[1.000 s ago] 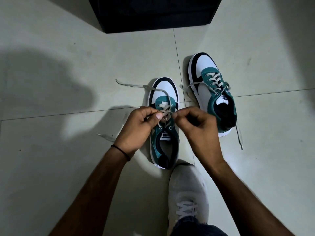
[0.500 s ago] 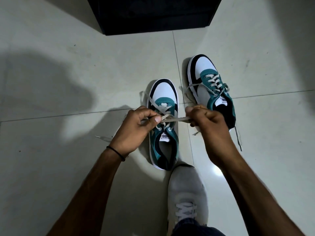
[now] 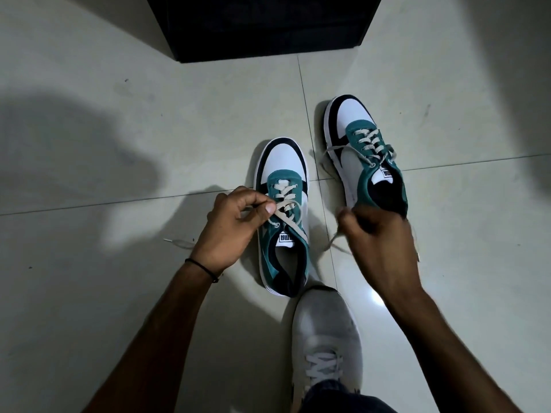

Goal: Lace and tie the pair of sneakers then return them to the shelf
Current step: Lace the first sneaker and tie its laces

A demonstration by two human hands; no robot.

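Two teal, white and black sneakers stand on the tiled floor, toes pointing away from me. The near sneaker [image 3: 281, 210] lies between my hands. My left hand [image 3: 231, 226] pinches its beige lace [image 3: 287, 217] at the upper eyelets. My right hand [image 3: 380, 234] is closed on the lace's other end, drawn out to the right, with a loose piece trailing below its fingers. The far sneaker [image 3: 365, 153] sits further right, laced, its ends lying loose.
A black shelf unit [image 3: 262, 25] stands at the top of the view on the pale tiles. My own grey shoe [image 3: 326, 341] is planted just behind the near sneaker. A loose lace end [image 3: 182, 242] lies on the floor left of my left wrist.
My right hand has pulled the lace away to the right, from over the near sneaker to beside the far sneaker's heel. The left hand stayed pinched at the eyelets.
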